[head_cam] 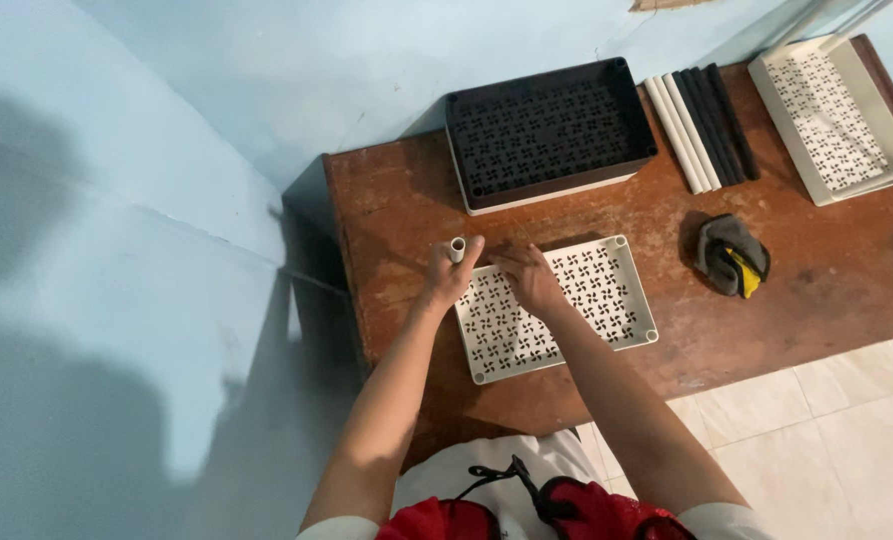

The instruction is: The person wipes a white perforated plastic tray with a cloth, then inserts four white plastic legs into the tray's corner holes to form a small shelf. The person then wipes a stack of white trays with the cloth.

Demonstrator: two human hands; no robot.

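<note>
A white perforated panel (596, 300) with a pinwheel pattern lies flat on the brown wooden table (806, 290). My left hand (451, 270) is at the panel's far left corner and grips a short white tube (457, 248) standing upright. Fingers down, my right hand (528, 280) rests on the panel just to the right of the tube.
A black perforated tray (549, 130) sits at the back. To its right lie white and black tubes (701, 125) side by side, then a white perforated tray (834, 115) at the far right. A grey and yellow cloth (731, 255) lies right of the panel. A blue wall borders the table.
</note>
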